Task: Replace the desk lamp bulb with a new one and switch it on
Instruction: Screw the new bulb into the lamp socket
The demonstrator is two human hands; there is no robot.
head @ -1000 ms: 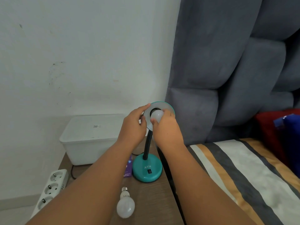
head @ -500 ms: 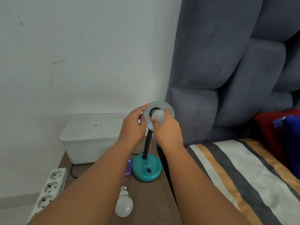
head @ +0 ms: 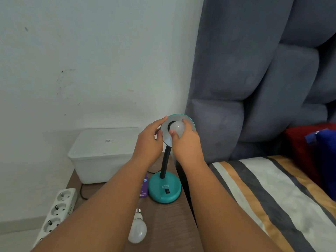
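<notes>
A teal desk lamp stands on a wooden bedside table (head: 163,224), its round base (head: 164,188) carrying a black switch (head: 167,191). The black neck (head: 166,157) rises to a teal shade (head: 189,120) tilted toward me. My left hand (head: 148,142) grips the shade's left rim. My right hand (head: 187,142) has its fingers closed around a white bulb (head: 177,127) that sits at the socket inside the shade. A second white bulb (head: 137,230) lies loose on the table in front of the base, its screw cap pointing away from me.
A white lidded box (head: 101,153) sits at the table's back left. A white power strip (head: 56,210) hangs off the left edge. A purple bulb carton (head: 144,188) lies beside the base. A grey padded headboard (head: 254,79) and striped bedding (head: 263,197) are on the right.
My right hand has turned slightly around the bulb in the shade, with the fingers shifting their hold. The left hand stays on the rim. The camera view has drifted a little.
</notes>
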